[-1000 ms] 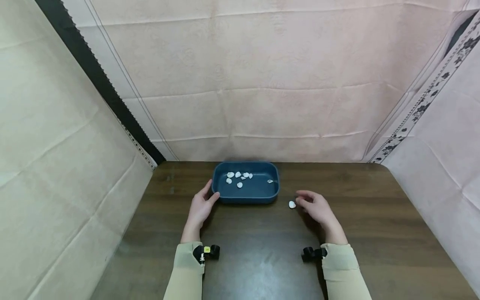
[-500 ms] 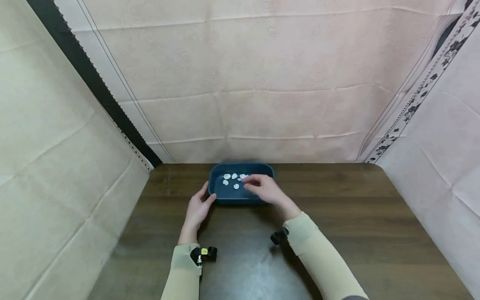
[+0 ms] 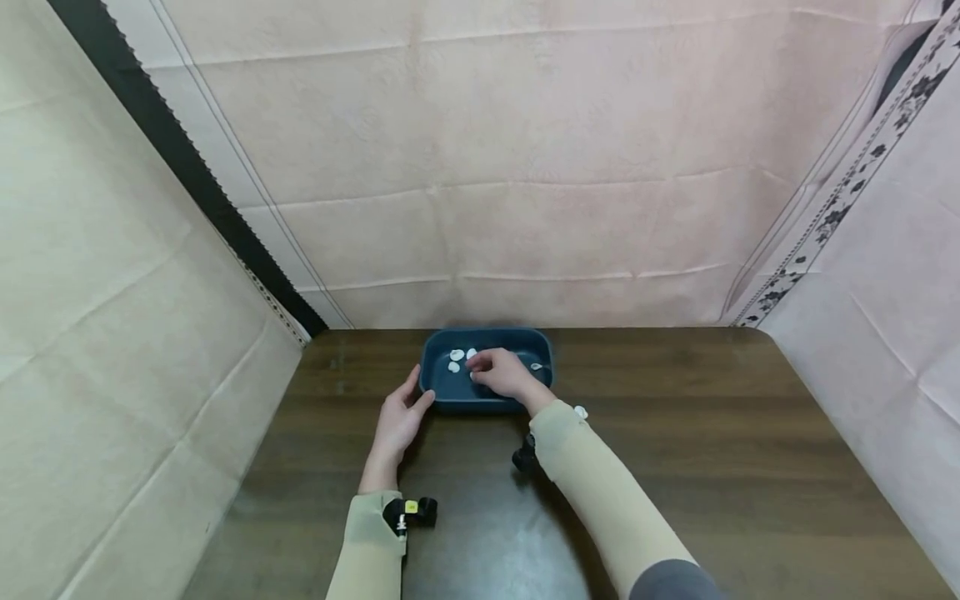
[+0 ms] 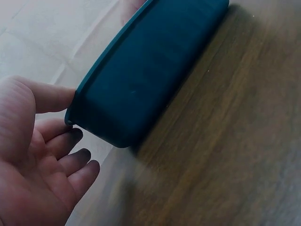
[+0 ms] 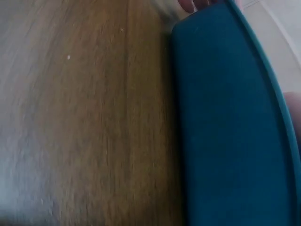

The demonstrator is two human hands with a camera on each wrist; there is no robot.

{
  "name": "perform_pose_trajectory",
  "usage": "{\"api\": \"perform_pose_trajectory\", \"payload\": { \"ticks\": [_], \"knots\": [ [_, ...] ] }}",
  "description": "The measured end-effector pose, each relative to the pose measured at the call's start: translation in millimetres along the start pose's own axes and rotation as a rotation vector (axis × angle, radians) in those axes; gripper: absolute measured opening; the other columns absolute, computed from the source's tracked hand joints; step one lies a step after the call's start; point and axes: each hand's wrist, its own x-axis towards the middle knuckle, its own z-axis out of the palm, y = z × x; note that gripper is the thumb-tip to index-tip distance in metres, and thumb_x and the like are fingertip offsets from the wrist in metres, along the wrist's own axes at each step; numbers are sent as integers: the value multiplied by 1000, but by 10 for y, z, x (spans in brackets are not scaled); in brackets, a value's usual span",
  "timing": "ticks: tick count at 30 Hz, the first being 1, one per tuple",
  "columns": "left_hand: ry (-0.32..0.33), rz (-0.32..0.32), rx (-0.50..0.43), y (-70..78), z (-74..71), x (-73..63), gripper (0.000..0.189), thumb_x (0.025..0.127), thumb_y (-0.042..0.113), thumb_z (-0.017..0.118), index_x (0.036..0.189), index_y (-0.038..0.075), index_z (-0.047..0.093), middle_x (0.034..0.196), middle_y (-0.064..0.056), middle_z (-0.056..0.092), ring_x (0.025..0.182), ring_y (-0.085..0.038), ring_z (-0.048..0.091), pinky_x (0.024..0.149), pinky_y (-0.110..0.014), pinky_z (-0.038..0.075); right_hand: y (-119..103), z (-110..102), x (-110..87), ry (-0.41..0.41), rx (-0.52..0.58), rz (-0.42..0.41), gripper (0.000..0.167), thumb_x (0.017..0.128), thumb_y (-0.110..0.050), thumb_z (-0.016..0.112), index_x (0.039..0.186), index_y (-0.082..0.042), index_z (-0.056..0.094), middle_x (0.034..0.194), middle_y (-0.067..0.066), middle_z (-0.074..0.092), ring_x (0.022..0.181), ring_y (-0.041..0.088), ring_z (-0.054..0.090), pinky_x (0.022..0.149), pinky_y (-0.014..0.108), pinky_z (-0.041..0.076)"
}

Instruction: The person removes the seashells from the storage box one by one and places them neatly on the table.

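Note:
A dark blue rectangular tray (image 3: 491, 404) stands at the table's far edge, holding several small white shell-like pieces (image 3: 457, 355). My left hand (image 3: 397, 423) grips its near left corner; in the left wrist view the thumb and index finger meet the rim of the tray (image 4: 136, 80). Inside the tray, my right hand (image 3: 504, 377) reaches down with bent fingers among the white pieces. I cannot tell whether it pinches one. In the right wrist view the wall of the tray (image 5: 225, 122) hides most of that hand. Another white piece (image 3: 581, 412) lies on the table beside the right sleeve.
The brown wooden table (image 3: 750, 467) extends toward me and to both sides. Pale cloth hangs (image 3: 525, 167) rise behind it and on the left and right. Dark wrist cameras (image 3: 525, 456) project inward from both sleeves.
My right hand has moved left from beside the loose white piece on the table into the tray, then slightly farther left among the pieces. The left hand keeps its place on the tray.

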Motion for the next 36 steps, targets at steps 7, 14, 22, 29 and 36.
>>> {"api": "perform_pose_trajectory", "payload": {
  "ticks": [7,14,22,29,36],
  "knots": [
    [-18,1,-2,-10,8,5,65,109,25,63,169,21,37,172,-9,36,157,-36,33,126,-57,27,12,29,56,6,-69,31,29,105,-13,69,133,-12,75,126,6,71,117,27,62,113,51,48],
    [-11,12,13,-4,24,2,65,109,25,64,168,20,38,171,-9,37,157,-35,34,126,-56,27,85,59,98,9,-96,54,28,103,-9,72,130,-13,77,130,7,71,121,27,62,114,51,48],
    [0,18,20,2,12,15,64,109,25,63,168,18,39,170,-8,38,157,-34,34,127,-57,27,77,71,142,-10,-139,43,27,103,-10,73,129,-14,77,122,6,71,112,25,61,110,48,51],
    [-7,29,21,0,8,22,65,109,25,62,168,16,37,171,-7,37,158,-33,33,127,-56,26,50,38,137,-60,-206,-1,26,104,-16,71,130,-15,77,105,1,68,98,21,61,93,42,54],
    [-3,28,23,6,9,16,64,109,26,63,167,17,39,170,-7,38,157,-33,34,127,-56,26,42,2,126,-119,-203,-19,29,102,-12,73,131,-17,77,103,0,69,98,21,60,96,42,55]
  ]
}}
